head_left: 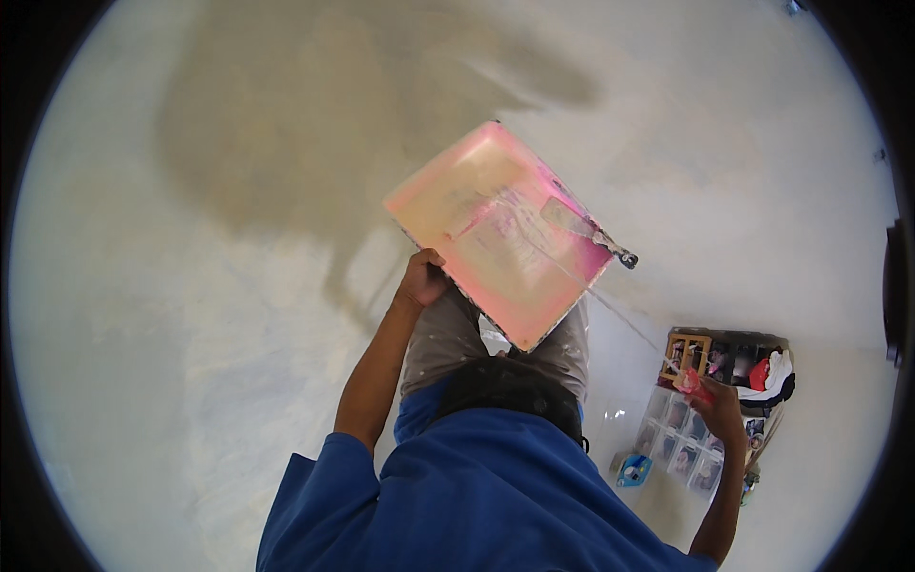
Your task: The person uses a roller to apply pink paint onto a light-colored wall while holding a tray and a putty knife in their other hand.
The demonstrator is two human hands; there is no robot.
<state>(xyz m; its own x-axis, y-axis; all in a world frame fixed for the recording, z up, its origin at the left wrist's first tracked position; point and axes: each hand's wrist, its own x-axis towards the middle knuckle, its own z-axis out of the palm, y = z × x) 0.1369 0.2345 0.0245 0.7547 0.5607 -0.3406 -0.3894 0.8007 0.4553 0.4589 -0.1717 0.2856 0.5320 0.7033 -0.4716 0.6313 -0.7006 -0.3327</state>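
My left hand (423,277) grips the near-left rim of a pink plastic tray (496,319), fingers hidden beneath it. The tray is tilted in front of my legs, with wet-looking smears across its inside. A scraper (569,218) with a translucent-looking blade rests at the tray's right rim, its dark, stained handle sticking out past the edge. Off to the right, my right hand (719,414) is closed around a red and whitish object (690,382), whose kind I cannot make out. Between that object and the tray runs a thin pale line, either a liquid stream or a cord.
Below my right hand stands a toolbox (753,338) with tools, red and white cloth, and a clear compartment organizer (681,456). A small blue item (632,469) lies beside it. Pale, patchy surface (238,381) surrounds me, with my shadow on the upper left.
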